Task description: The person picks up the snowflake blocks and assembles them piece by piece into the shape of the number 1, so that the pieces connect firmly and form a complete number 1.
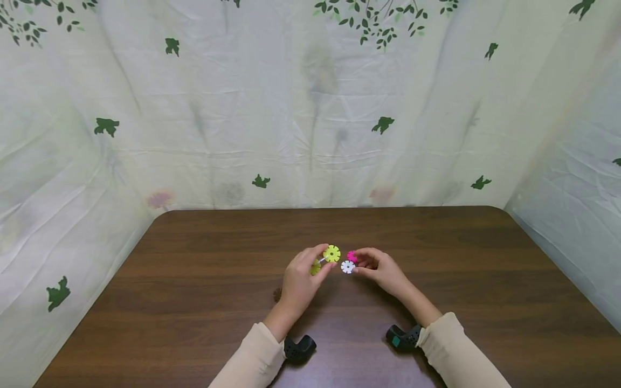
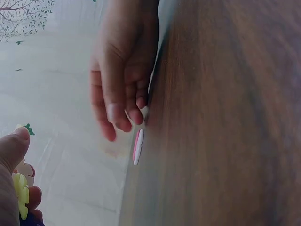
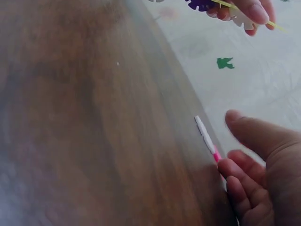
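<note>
My left thumb and fingers, on my left hand (image 1: 302,272), hold the joined yellow wheels (image 1: 336,254). My right hand (image 1: 383,269) is loose, and the pink wheel (image 1: 351,255) and white wheel (image 1: 344,267) lie together by its fingertips.

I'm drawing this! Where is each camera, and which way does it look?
Head: on the head, facing forward and down at the brown wood-grain table; left hand, right hand, cream fabric sleeves show.
Left wrist: on that wrist, looking across the table; left hand close, right beyond.
Right wrist: on that wrist, looking across too; right hand close, left beyond.
Both wrist views share the round, notched white plastic disc, edge-on.
</note>
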The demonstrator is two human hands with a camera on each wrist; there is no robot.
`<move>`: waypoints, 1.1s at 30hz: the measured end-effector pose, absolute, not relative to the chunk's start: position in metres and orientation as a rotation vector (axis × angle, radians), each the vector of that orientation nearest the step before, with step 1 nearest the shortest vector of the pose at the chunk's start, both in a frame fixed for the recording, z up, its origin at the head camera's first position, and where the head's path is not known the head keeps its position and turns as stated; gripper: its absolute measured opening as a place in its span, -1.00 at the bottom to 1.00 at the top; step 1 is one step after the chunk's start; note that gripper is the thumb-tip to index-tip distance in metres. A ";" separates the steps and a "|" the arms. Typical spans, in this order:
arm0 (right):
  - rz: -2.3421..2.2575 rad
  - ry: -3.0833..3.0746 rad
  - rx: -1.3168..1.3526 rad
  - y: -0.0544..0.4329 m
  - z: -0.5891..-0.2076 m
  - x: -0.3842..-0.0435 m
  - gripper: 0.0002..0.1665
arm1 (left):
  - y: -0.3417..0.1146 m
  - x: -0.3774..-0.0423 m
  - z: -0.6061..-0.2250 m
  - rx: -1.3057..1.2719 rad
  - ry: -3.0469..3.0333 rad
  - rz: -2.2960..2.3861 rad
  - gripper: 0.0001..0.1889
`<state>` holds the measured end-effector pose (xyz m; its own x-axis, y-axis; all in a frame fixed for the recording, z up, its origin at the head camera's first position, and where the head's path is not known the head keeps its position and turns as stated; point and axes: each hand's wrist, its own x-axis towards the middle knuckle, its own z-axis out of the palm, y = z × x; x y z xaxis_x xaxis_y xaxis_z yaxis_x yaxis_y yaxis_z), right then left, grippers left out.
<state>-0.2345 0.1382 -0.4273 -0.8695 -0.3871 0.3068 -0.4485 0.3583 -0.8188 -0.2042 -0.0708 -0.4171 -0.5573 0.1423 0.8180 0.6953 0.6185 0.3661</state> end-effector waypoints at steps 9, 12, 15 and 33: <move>1.345 -2.609 0.865 0.135 -0.442 -0.245 -0.60 | -0.073 -0.204 -0.417 -0.653 -2.067 -0.895 -0.61; 1.280 -2.653 0.856 0.133 -0.441 -0.245 -0.61 | -0.073 -0.204 -0.417 -0.652 -2.069 -0.893 -0.61; 1.242 -2.676 0.858 0.132 -0.441 -0.244 -0.62 | -0.073 -0.203 -0.417 -0.649 -2.078 -0.896 -0.61; 1.291 -2.746 0.833 0.136 -0.435 -0.240 -0.76 | -0.072 -0.203 -0.418 -0.657 -2.096 -0.908 -0.62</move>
<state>-0.2396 0.1360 -0.4354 -0.8597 -0.4644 0.2125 -0.4600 0.5233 -0.7174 -0.2034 -0.0719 -0.4180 -0.5901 0.1552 0.7923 0.6841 0.6172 0.3886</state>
